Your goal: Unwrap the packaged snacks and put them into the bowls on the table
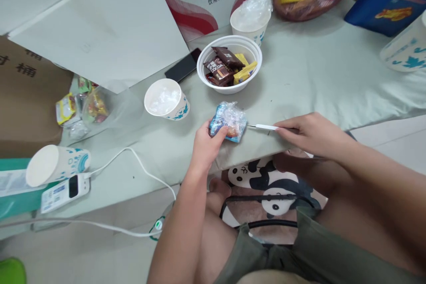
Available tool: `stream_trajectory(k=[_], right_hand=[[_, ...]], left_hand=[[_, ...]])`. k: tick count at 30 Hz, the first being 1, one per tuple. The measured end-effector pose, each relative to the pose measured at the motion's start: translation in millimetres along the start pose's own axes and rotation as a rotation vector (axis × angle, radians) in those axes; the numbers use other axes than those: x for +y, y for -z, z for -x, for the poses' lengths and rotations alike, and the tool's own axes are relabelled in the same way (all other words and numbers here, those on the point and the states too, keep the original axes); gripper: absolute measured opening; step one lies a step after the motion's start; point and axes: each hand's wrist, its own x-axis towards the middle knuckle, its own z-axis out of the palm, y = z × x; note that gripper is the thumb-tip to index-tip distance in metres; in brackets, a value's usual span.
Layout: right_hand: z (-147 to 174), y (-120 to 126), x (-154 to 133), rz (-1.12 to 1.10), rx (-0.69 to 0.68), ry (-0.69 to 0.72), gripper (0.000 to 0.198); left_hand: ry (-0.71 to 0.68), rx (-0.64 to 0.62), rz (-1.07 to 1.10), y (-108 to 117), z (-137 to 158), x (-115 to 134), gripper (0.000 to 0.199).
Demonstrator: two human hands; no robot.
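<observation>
Between the thumb and fingers of my left hand is a small blue snack packet with crinkled clear plastic wrap over its upper part. My right hand grips a thin white-handled tool with a narrow metal tip, perhaps a craft knife. Its tip points left, close to the packet's right edge; I cannot tell whether they touch. Just beyond the packet stands a white bowl of brown cocoa packets and yellow packets.
A paper cup holding clear plastic stands left of the bowl, another cup behind it. A dark phone lies near the boxes. At left are a tipped cup, a white power bank and its cable.
</observation>
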Motion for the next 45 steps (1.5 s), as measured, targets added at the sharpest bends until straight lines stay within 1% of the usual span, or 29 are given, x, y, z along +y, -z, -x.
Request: stream_trajectory(k=[2, 4, 6, 8, 9, 10, 11, 12, 14, 15, 16, 17, 18, 20, 21, 23, 26, 27, 30, 32, 33, 34, 35, 37, 39, 40, 41, 43, 45], right_hand=[[2, 4, 16, 0.019, 0.075, -0.001, 0.033], [-2, 10, 30, 0.076, 0.184, -0.008, 0.034], [-12, 15, 40, 0.187, 0.276, -0.066, 0.033], [-22, 17, 41, 0.287, 0.37, -0.126, 0.031], [-25, 17, 38, 0.298, 0.407, -0.116, 0.032], [-27, 15, 32, 0.274, 0.42, -0.07, 0.033], [-27, 12, 23, 0.218, 0.4, 0.01, 0.035], [-26, 7, 13, 0.141, 0.348, 0.111, 0.038], [-21, -6, -9, 0.0, 0.194, 0.313, 0.044], [-17, -13, -19, -0.035, 0.135, 0.375, 0.044], [-15, -20, -27, -0.052, 0.097, 0.394, 0.039], [-13, -25, -32, -0.06, 0.079, 0.376, 0.031], [-12, -28, -35, -0.064, 0.073, 0.328, 0.024], [-14, -30, -36, -0.069, 0.071, 0.2, 0.02], [-16, -30, -34, -0.065, 0.068, 0.152, 0.021], [-19, -26, -32, -0.038, 0.066, 0.126, 0.027], [-20, -18, -27, 0.0, 0.155, 0.144, 0.034], [-19, -14, -24, 0.009, 0.193, 0.131, 0.036], [-12, -3, -10, 0.073, 0.259, 0.005, 0.047], [-7, 2, 1, 0.148, 0.26, -0.096, 0.051], [-5, 3, 4, 0.191, 0.271, -0.127, 0.053], [-3, 2, 7, 0.228, 0.29, -0.127, 0.055], [-2, 1, 7, 0.253, 0.315, -0.088, 0.058], [-1, -5, 3, 0.252, 0.352, 0.092, 0.06], [-3, -11, -4, 0.218, 0.326, 0.272, 0.056], [-5, -14, -7, 0.21, 0.289, 0.315, 0.051], [-6, -16, -9, 0.211, 0.246, 0.321, 0.045], [-10, -18, -10, 0.223, 0.158, 0.27, 0.037], [-13, -17, -7, 0.225, 0.1, 0.223, 0.033]], left_hand=[[-0.024, 0.075, -0.081, 1, 2, 3, 0.036], [-0.088, 0.18, -0.229, 2, 5, 7, 0.04], [-0.162, 0.256, -0.389, 3, 7, 11, 0.035], [-0.203, 0.256, -0.49, 4, 8, 13, 0.024], [-0.217, 0.232, -0.518, 4, 9, 13, 0.022], [-0.233, 0.197, -0.539, 3, 9, 13, 0.02], [-0.254, 0.151, -0.558, 2, 10, 13, 0.021], [-0.279, 0.1, -0.577, 0, 10, 13, 0.023], [-0.336, 0.007, -0.607, -5, 12, 11, 0.032], [-0.358, -0.025, -0.609, -7, 12, 11, 0.035], [-0.372, -0.041, -0.598, -9, 13, 10, 0.036], [-0.377, -0.043, -0.574, -11, 13, 9, 0.034], [-0.374, -0.038, -0.542, -12, 13, 8, 0.03], [-0.344, -0.033, -0.473, -13, 13, 7, 0.025], [-0.328, -0.045, -0.447, -13, 13, 6, 0.027], [-0.315, -0.088, -0.42, -12, 12, 5, 0.033], [-0.321, -0.116, -0.39, -9, 11, 2, 0.031], [-0.318, -0.113, -0.377, -8, 10, 1, 0.031], [-0.299, -0.041, -0.388, -2, 7, -3, 0.033], [-0.321, 0.069, -0.438, 0, 7, -4, 0.031], [-0.358, 0.121, -0.461, 0, 7, -4, 0.029], [-0.411, 0.15, -0.477, -1, 8, -3, 0.029], [-0.475, 0.149, -0.489, -4, 9, -2, 0.031], [-0.583, 0.069, -0.517, -10, 12, 1, 0.041], [-0.606, -0.03, -0.537, -16, 14, 3, 0.046], [-0.589, -0.065, -0.531, -17, 14, 4, 0.043], [-0.566, -0.09, -0.51, -16, 14, 4, 0.035], [-0.53, -0.119, -0.445, -10, 12, 4, 0.016], [-0.52, -0.132, -0.408, -3, 11, 3, 0.005]])
